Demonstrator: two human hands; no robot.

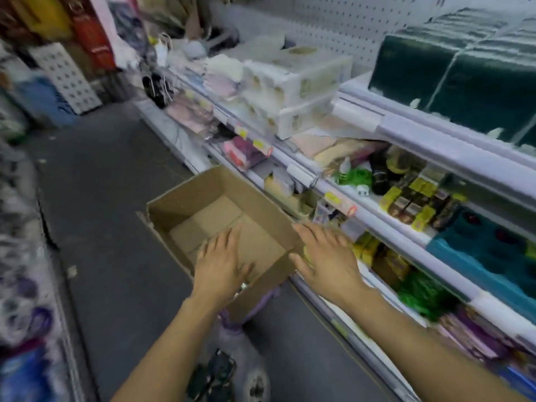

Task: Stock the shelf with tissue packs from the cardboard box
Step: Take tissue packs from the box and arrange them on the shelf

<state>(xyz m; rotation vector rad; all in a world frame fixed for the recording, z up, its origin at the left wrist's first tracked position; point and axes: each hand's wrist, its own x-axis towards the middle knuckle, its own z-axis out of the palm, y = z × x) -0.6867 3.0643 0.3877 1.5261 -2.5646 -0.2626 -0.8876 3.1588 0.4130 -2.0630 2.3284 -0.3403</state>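
An open cardboard box [185,198] sits low in the aisle against the shelving, and its bare bottom shows with no packs visible inside. My left hand [222,264] hovers over the box's near end, fingers straight and spread, holding nothing. Over the box's right corner my right hand [326,256] is spread flat, also with nothing in it. White tissue packs [293,82] are stacked on the upper shelf [406,126], beside dark green wrapped packs [464,74] at the top right. The picture is blurred by motion.
The lower shelves [385,224] on the right hold small yellow, green and teal goods. A dark grey floor [101,198] runs along the aisle. Bags and goods crowd the left edge [23,271]. A purple-grey object [240,338] lies under the box's near corner.
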